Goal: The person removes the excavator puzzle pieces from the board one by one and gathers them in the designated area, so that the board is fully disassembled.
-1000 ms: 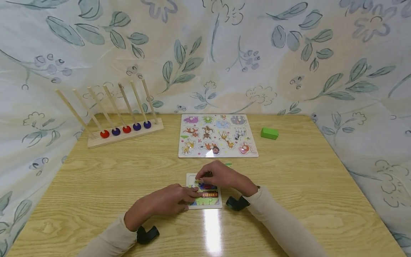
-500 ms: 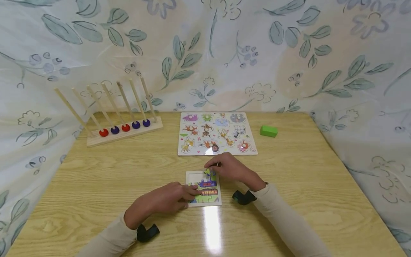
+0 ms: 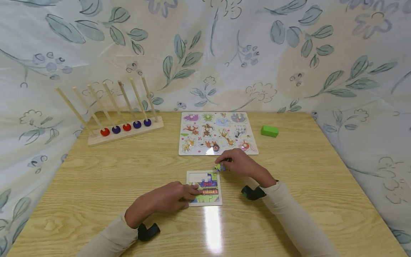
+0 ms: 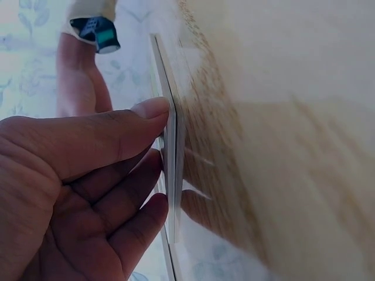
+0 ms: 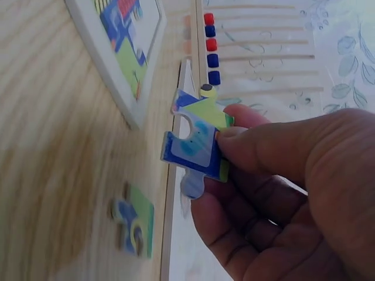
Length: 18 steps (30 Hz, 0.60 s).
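Observation:
A small jigsaw puzzle board [image 3: 220,203] with a pale frame lies on the table; a vehicle picture partly fills it, and bare backing shows along its upper left. My left hand [image 3: 168,198] holds the board at its near left corner, thumb on the edge [image 4: 171,175], one finger reaching over the picture. Just beyond the board's far right corner, my right hand [image 3: 240,162] pinches a blue and green puzzle piece [image 5: 196,140] between thumb and fingers, raised off the table. Another loose puzzle piece [image 5: 139,225] lies on the wood below it; the right hand hides it in the head view.
Behind the hands is an animal peg puzzle [image 3: 218,153]. A green block [image 3: 269,131] sits to its right. At back left stands a wooden peg rack [image 3: 128,135] with red and blue beads. A patterned cloth [image 3: 205,53] hangs behind the table [image 3: 289,171].
My right hand has moved right and away from me, carrying the puzzle piece off the board to beyond its far right corner. The left hand has stayed on the board.

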{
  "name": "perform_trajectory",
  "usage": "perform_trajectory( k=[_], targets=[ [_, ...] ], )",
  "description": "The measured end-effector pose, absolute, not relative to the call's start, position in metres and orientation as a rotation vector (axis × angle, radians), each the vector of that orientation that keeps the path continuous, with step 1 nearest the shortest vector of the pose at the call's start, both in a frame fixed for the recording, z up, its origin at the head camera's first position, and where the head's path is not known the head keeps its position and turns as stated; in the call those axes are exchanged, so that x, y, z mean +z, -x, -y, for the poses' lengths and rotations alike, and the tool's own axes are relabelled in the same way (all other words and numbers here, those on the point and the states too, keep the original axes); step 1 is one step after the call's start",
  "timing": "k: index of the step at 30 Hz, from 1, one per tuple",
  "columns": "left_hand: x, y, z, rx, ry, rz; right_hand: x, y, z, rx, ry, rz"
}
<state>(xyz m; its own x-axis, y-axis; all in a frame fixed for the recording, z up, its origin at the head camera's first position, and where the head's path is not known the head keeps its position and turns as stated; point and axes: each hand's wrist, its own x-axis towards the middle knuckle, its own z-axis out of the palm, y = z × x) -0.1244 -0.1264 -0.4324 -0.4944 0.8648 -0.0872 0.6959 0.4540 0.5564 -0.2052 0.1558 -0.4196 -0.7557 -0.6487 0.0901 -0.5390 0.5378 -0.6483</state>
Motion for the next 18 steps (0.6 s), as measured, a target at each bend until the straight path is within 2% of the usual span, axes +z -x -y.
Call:
perform_trajectory(
  k=[18],
  targets=[
    [-0.426, 0.122, 0.128, 0.653, -1.283, -2.357, -0.42, 0.219, -0.197, -0.994, 0.921, -2.65]
  ],
)
